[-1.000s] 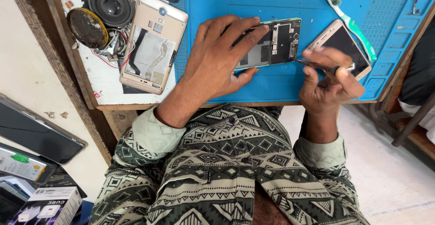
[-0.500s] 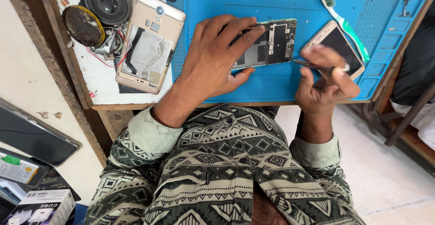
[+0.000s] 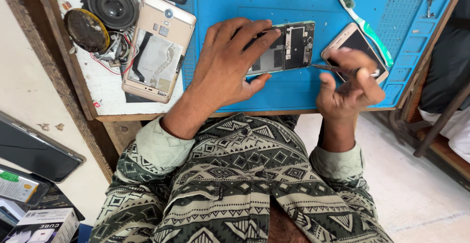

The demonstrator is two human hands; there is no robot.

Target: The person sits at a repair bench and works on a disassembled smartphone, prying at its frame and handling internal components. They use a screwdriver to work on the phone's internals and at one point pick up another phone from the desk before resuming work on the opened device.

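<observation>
a: what's different from a second ago?

b: not much. my left hand (image 3: 223,74) stays flat on the opened phone (image 3: 284,47), fingers spread wide, pinning it to the blue mat (image 3: 293,88) on the worktop. my right hand (image 3: 350,84) has lifted a little off the mat edge, fingers pinched on the thin screwdriver (image 3: 327,67), its tip now at the phone's lower right corner.

a: anything else moved?

b: no, the gold phone (image 3: 353,39) beside it sits where it was.
</observation>
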